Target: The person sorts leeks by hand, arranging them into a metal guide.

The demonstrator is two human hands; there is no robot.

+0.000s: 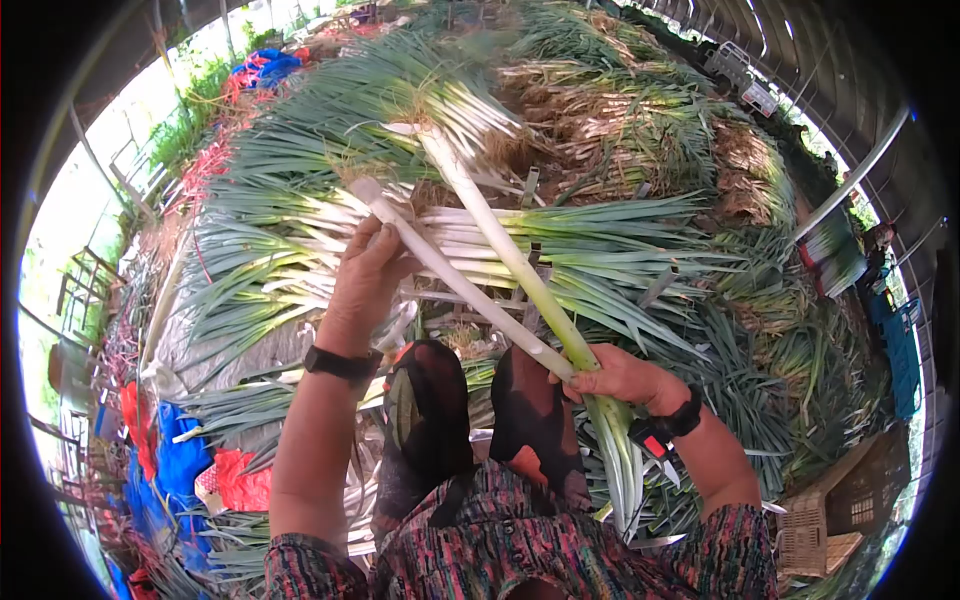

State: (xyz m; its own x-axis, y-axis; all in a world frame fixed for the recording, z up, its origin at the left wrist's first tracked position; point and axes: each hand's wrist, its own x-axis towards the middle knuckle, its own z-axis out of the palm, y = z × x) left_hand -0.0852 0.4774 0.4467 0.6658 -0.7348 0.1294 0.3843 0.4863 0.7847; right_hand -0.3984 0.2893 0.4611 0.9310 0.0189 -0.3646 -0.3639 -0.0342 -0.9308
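My right hand (625, 380) is closed round two long leeks at their green part, the leaves hanging below it toward my lap. One thick leek (490, 222) slants up and away, its white root end lying over the pile. The other, a paler stalk (460, 285), runs to my left hand (372, 262), whose fingers grip it just below its far end. Beneath both hands lies a row of leeks (465, 235) with white shanks and green leaves. A small black and red object (652, 443) shows beside my right wrist.
Heaps of leeks (640, 130) cover the ground ahead and to the right. A tan plastic crate (803, 530) stands at the lower right, a blue crate (897, 350) above it. Blue sheeting (178, 470) and red bags (245, 482) lie at the left. My knees (430, 400) are close below the hands.
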